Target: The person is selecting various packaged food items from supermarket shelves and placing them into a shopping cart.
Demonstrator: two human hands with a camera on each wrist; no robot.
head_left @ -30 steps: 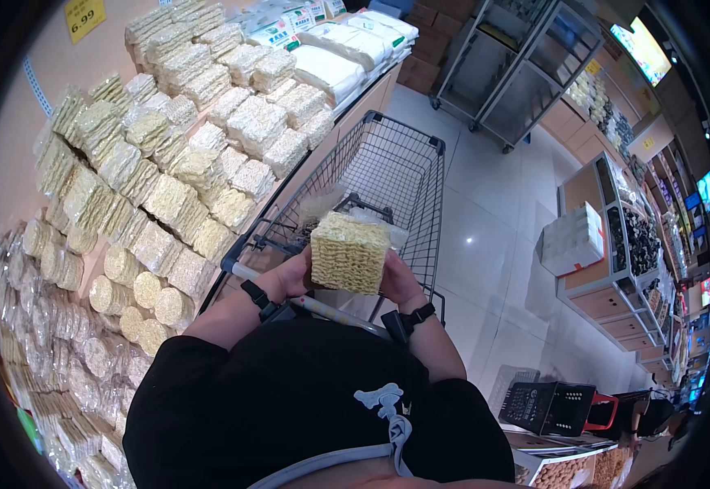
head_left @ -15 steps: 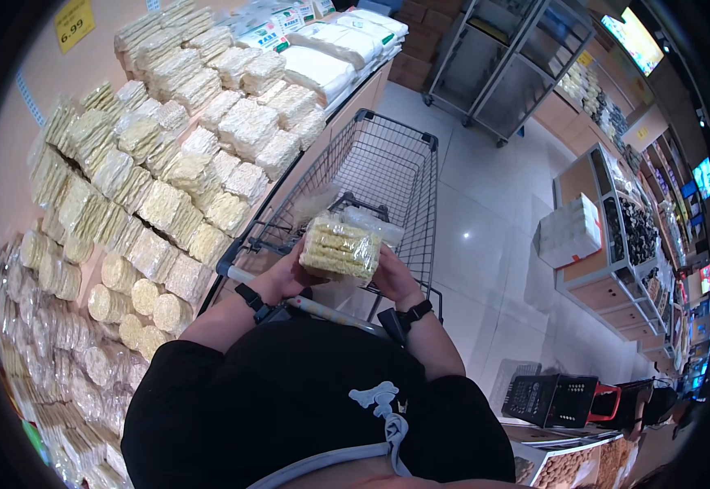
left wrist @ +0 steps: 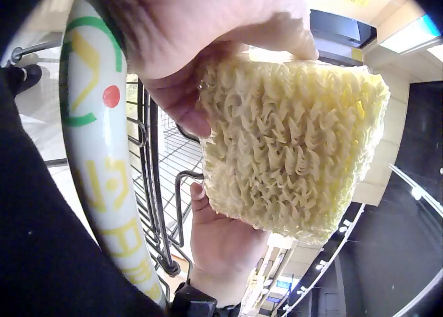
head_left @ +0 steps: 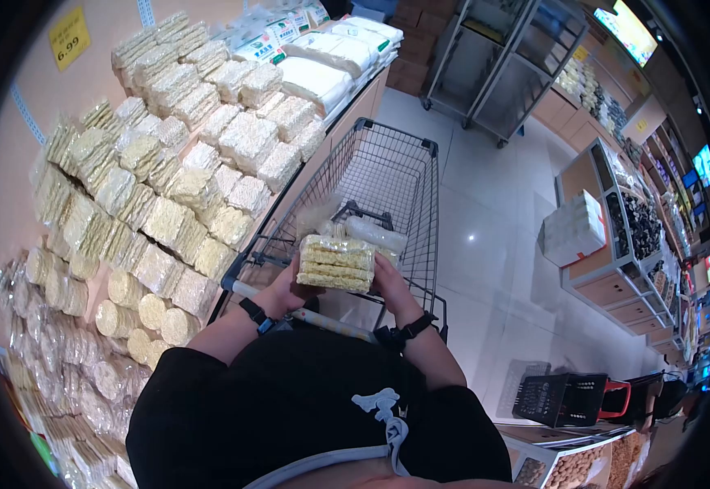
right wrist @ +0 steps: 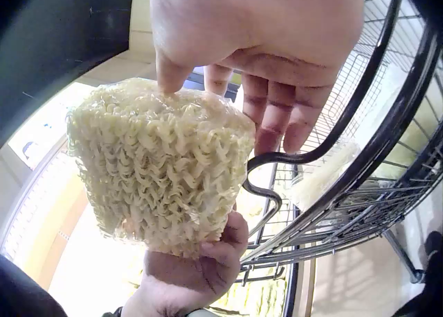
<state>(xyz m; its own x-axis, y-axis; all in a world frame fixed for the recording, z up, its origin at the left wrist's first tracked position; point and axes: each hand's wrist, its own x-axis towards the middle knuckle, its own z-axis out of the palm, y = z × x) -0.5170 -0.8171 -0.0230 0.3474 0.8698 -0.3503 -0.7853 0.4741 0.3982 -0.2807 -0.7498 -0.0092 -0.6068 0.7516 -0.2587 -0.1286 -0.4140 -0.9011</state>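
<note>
A clear-wrapped pack of dried noodle cakes is held between both hands above the handle end of a shopping cart. My left hand grips its left side. On the opposite side, my right hand holds the pack with the thumb at its near edge and the fingers around the far side. The stacked layers face up in the head view, while both wrist views show a broad, wavy noodle face. Just below the pack runs the cart's white handle.
The wire shopping cart holds clear plastic-wrapped goods. Along the left, a sloping display carries stacked noodle packs and white bags. A metal rack stands ahead; a black basket is at the lower right.
Both hands have tilted the noodle pack, so its layered side shows instead of the broad wavy face. It has also come slightly left in the head view.
</note>
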